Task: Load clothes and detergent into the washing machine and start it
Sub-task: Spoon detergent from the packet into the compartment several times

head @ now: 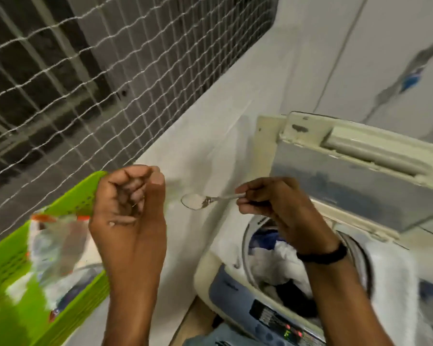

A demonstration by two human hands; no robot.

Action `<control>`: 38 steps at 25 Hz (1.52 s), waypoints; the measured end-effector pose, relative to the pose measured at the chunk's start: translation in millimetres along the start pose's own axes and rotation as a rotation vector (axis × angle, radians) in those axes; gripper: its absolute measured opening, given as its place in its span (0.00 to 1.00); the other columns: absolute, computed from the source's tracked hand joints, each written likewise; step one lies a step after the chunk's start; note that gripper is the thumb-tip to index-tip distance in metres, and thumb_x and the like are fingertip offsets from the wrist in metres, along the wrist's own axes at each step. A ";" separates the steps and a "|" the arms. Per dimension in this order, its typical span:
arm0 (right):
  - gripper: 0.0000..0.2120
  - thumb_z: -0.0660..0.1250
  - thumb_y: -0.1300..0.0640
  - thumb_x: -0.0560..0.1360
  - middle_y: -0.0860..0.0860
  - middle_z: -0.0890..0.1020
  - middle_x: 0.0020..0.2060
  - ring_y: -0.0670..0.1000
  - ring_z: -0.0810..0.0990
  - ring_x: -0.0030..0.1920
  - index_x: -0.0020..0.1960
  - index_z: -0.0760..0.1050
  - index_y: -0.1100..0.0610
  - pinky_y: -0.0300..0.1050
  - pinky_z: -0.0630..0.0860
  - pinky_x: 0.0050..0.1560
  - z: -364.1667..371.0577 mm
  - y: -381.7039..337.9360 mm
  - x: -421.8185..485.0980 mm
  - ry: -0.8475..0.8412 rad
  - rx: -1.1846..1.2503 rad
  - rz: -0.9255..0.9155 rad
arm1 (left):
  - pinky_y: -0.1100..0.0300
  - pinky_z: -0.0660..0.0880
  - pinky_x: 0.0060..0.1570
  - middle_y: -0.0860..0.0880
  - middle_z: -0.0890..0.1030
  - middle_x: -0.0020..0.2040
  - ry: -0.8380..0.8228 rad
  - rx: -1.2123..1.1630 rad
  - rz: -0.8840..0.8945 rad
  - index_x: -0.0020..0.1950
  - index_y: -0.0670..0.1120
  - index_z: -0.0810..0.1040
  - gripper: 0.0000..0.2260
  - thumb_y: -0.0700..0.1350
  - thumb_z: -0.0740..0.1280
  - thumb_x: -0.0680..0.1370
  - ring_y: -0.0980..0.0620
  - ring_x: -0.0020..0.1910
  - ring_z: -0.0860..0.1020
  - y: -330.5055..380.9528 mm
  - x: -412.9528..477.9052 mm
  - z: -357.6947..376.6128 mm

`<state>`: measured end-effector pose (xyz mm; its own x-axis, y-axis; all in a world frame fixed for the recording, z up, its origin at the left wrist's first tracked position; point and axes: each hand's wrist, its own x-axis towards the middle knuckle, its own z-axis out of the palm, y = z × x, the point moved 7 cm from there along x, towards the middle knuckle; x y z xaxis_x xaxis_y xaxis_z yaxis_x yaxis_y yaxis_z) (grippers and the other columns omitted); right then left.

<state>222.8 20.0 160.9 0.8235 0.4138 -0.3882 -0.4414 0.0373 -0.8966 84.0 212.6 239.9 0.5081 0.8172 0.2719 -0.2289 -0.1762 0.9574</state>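
My right hand (273, 203) pinches the handle of a metal spoon (198, 201), held level left of the washing machine with white detergent powder in its bowl. My left hand (128, 211) is raised with its fingers curled. It grips the edge of a clear, orange-topped detergent bag (56, 243), which hangs blurred over the basket. The top-loading washing machine (225, 283) stands at the lower right with its lid (355, 186) folded up. White, blue and dark clothes (278, 265) fill the drum under my right wrist.
A green plastic laundry basket (8, 268) sits at the lower left. The machine's control panel (285, 328) shows red and green lights. A white wall runs behind, and a netted window (85, 71) fills the upper left.
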 end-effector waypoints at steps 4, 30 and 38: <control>0.12 0.59 0.74 0.73 0.66 0.82 0.37 0.60 0.84 0.39 0.44 0.82 0.70 0.46 0.84 0.45 -79.5 15.7 -8.7 0.189 0.079 -0.011 | 0.57 0.76 0.48 0.48 0.81 0.43 -0.176 0.037 -0.112 0.46 0.53 0.78 0.08 0.40 0.71 0.77 0.52 0.43 0.78 -35.6 -13.7 63.1; 0.14 0.64 0.70 0.75 0.55 0.85 0.54 0.52 0.81 0.56 0.56 0.82 0.59 0.46 0.74 0.64 -277.1 187.1 3.2 0.979 -0.506 -0.069 | 0.42 0.72 0.63 0.32 0.69 0.69 -0.360 -0.171 -1.748 0.73 0.36 0.63 0.39 0.67 0.62 0.76 0.34 0.66 0.72 -352.4 -231.5 269.0; 0.18 0.65 0.73 0.73 0.56 0.83 0.56 0.51 0.78 0.58 0.59 0.80 0.61 0.45 0.70 0.64 -269.5 175.6 -2.6 0.971 -0.744 -0.248 | 0.40 0.68 0.68 0.30 0.72 0.66 -0.383 -0.281 -1.784 0.66 0.34 0.68 0.43 0.73 0.58 0.73 0.32 0.66 0.73 -358.8 -239.4 275.5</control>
<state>239.2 -219.7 -53.0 0.9182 -0.3844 0.0953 -0.1887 -0.6363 -0.7480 273.2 -71.0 -141.8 0.4017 -0.2534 -0.8800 0.6324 0.7718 0.0665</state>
